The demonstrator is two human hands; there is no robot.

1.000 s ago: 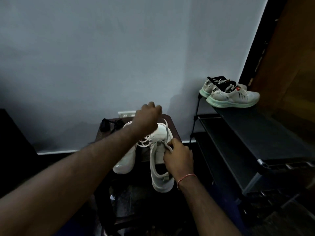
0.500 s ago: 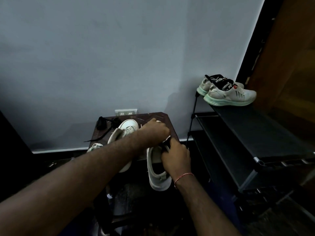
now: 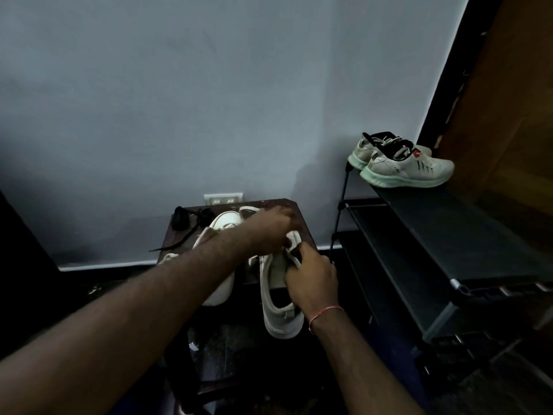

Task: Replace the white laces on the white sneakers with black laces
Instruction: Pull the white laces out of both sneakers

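Two white sneakers stand on a small dark table. The right sneaker has its heel over the table's front edge. My right hand grips its upper at the lacing area. My left hand reaches across the left sneaker and pinches at the right sneaker's front; blur hides what it holds. A white lace end hangs off the table's left side. Black laces lie bundled at the table's back left corner.
A black shoe rack stands to the right, with a pair of grey-white running shoes on its top shelf. A wall socket sits behind the table. A wooden door is at the far right.
My left hand has dropped from above the sneakers down and right onto the right sneaker's front. The loose white lace loops seen a second ago are no longer visible there.
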